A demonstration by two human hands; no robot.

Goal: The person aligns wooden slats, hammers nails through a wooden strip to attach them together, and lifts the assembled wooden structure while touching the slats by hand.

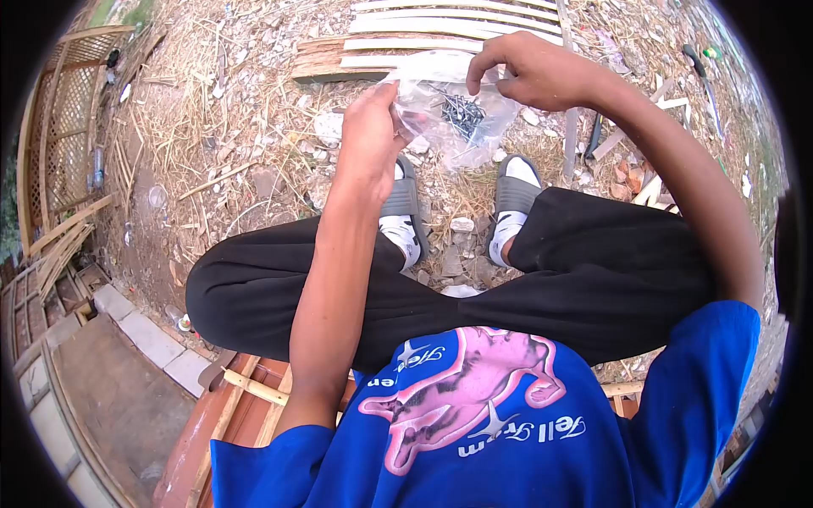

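Note:
A clear plastic bag [474, 155] hangs above the ground in front of my feet. Inside it, a heap of dark metal nails [462, 116] shows through the film. My left hand [373, 127] grips the bag's left edge, its fingers partly hidden by the wrist and plastic. Over the bag's upper right side is my right hand [538, 72], index finger hooked down and thumb a little apart from it. No item shows between those fingertips.
Pale wooden slats [449, 25] lie side by side beyond the bag. A screwdriver-like tool with a dark handle [694, 59] is at the right. Lattice panels [72, 110] stand at the left. Straw, stones and wood scraps cover the ground around my grey slides [402, 203].

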